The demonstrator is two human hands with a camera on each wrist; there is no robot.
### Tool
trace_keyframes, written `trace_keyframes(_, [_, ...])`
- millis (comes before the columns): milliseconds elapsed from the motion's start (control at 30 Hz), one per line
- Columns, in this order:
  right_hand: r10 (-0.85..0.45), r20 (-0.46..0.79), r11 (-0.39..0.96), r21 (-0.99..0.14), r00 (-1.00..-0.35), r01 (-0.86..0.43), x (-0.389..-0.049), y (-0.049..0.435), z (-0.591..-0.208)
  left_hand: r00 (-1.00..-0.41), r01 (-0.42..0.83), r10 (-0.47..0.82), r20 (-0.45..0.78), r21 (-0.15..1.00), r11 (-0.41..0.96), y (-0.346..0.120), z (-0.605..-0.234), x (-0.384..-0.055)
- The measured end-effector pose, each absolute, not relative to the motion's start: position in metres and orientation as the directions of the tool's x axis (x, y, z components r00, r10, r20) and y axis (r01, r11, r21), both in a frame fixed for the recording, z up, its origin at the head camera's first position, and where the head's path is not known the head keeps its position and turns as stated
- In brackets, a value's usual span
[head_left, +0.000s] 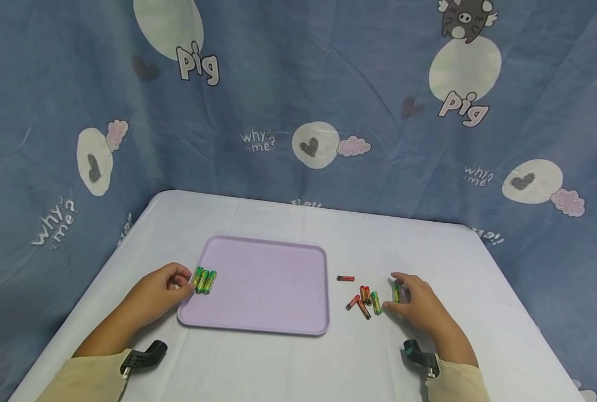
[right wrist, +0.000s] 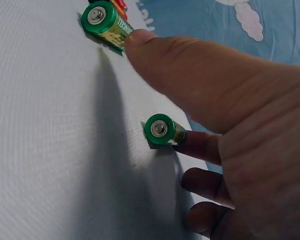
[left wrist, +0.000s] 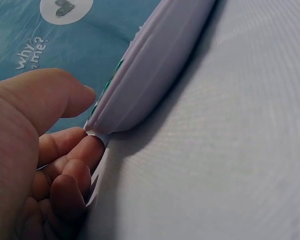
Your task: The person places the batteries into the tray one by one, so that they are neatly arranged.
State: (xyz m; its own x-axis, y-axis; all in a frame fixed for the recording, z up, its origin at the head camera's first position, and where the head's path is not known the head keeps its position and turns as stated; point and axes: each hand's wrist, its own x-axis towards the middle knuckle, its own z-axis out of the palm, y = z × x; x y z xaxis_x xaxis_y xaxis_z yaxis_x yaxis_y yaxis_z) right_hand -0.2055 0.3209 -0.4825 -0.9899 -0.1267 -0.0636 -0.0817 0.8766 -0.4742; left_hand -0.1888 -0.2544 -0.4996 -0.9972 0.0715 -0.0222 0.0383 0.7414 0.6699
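Observation:
Three green batteries (head_left: 205, 281) lie side by side along the left end of a lilac tray (head_left: 263, 290). My left hand (head_left: 162, 293) is at that end, its thumb near the tray's rim (left wrist: 125, 82) and its other fingers loosely curled below. In the left wrist view the rim hides most of the batteries. My right hand (head_left: 419, 301) spreads thumb and fingers around a green battery (right wrist: 162, 130) lying on the white tabletop. The thumb is apart from that battery, while a fingertip is right at its side. Another green battery (head_left: 376, 303) lies just left of the thumb.
Several red batteries (head_left: 362, 307) lie loosely grouped between the tray and my right hand. One red battery (head_left: 346, 278) lies apart, nearer the tray's right edge. A white cloth (head_left: 258, 368) covers the table, and a blue printed curtain (head_left: 258, 100) hangs behind it.

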Motion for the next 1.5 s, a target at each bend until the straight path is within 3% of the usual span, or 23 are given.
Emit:
trace_keyframes(400, [-0.148, -0.085, 0.881, -0.465, -0.985, -0.092, -0.210, 0.325, -0.480, -0.998, 0.032, 0.059, -0.018, 0.670, 0.742, -0.257, -0.501, -0.190])
trace_keyframes(1100, [-0.050, -0.113, 0.888, -0.461, -0.992, 0.008, -0.213, 0.322, -0.481, -0.997, 0.027, 0.065, -0.032, 0.666, 0.746, -0.257, -0.499, -0.192])
trace_keyframes(1500, [-0.039, -0.066, 0.880, -0.475, -0.997, -0.003, -0.208, 0.321, -0.486, -0.997, 0.026, 0.068, -0.036, 0.673, 0.740, -0.255, -0.502, -0.190])
